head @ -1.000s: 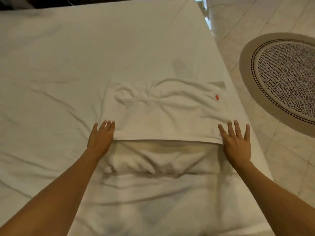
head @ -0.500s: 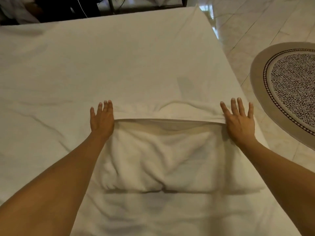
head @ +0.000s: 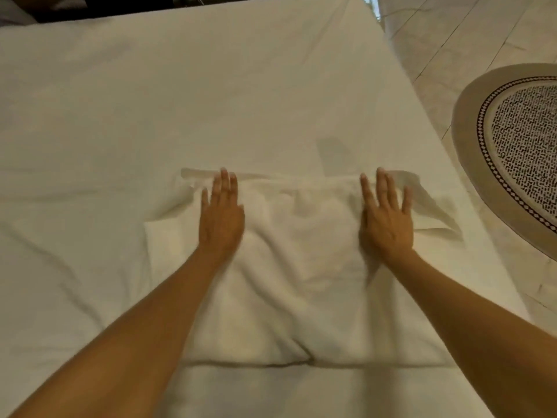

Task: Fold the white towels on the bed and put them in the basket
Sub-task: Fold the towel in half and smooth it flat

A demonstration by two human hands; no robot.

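Note:
A white towel [head: 298, 267] lies folded over itself on the white bed [head: 180, 101], near the bed's right side. My left hand [head: 222, 218] rests flat on the towel's far left part, fingers together and stretched out. My right hand [head: 385, 217] lies flat on the far right part, fingers spread. Both palms press down on the top layer; neither hand grips the cloth. The towel's far corners stick out sideways beyond both hands. No basket is in view.
The bed's right edge [head: 452, 188] drops to a pale tiled floor [head: 452, 34]. A round patterned rug [head: 518, 146] lies on the floor to the right. Dark furniture shows beyond the bed's far edge.
Both hands carried the towel's near edge away from me over the far part, then moved inward and now lie flat on top of the folded towel.

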